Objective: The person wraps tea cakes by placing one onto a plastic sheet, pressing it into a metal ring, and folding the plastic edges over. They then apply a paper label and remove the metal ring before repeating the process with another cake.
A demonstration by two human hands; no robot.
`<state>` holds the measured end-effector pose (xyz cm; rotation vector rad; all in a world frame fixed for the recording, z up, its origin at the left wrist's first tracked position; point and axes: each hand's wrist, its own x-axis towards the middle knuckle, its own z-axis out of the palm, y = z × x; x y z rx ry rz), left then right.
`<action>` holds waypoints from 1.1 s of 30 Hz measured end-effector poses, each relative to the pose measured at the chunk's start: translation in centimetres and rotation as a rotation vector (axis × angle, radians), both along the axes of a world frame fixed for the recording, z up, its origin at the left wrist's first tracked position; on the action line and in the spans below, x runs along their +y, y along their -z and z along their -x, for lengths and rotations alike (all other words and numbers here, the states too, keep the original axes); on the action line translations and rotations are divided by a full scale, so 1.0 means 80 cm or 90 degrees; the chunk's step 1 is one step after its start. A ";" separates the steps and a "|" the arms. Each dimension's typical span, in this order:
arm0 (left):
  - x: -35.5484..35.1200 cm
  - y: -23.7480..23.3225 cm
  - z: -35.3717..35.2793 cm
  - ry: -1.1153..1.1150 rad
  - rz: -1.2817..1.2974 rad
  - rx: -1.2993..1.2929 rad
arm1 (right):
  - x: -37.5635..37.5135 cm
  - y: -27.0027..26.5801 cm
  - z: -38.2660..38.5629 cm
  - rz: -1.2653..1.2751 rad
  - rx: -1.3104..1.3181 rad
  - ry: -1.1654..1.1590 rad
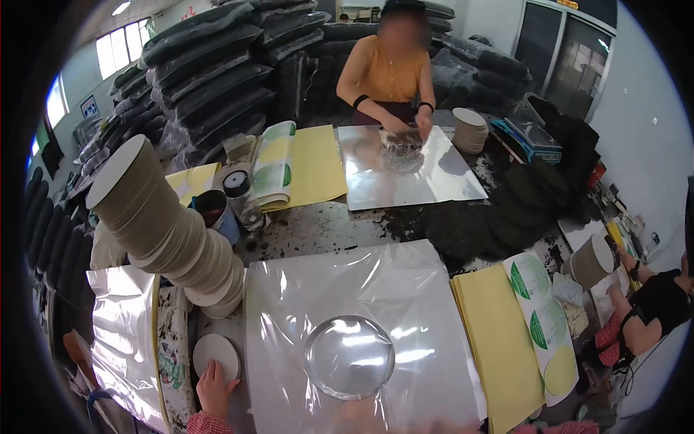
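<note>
My left hand [212, 389], in a red checked sleeve, rests its outstretched fingers on a round pale cardboard disc [215, 353] at the lower left. My right hand is hard to make out: only a skin-toned blur shows along the bottom edge, with a smeared reddish sleeve farther right. Before me lies a stack of shiny transparent film sheets [282, 304]. A round transparent ring-edged dish or mould [349, 357] sits on it. Beside my left hand rises a tall leaning stack of cardboard discs [170, 224].
Yellow paper sheets [495, 340] and printed green-white wrappers [538, 318] lie at right. Dark round cakes [520, 202] are heaped beyond. Opposite, a person in an orange top [392, 69] handles film-wrapped material on a shiny sheet [361, 181]. A jar [242, 199] stands left; another person works far right.
</note>
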<state>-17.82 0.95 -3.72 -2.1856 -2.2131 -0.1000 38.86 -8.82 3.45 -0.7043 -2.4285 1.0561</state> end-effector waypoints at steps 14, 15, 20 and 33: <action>0.030 -0.115 -0.249 0.352 -0.257 -0.257 | 0.460 0.086 -0.163 -0.233 -0.039 0.663; 0.036 -0.114 -0.269 0.410 -0.119 -0.263 | 0.455 0.079 -0.168 -0.287 -0.025 0.660; 0.066 -0.126 -0.300 0.471 0.079 -0.180 | 0.393 0.004 -0.106 -0.245 0.174 0.726; 0.137 -0.032 -0.331 0.476 0.299 -0.130 | 0.278 -0.067 0.014 0.069 0.372 0.539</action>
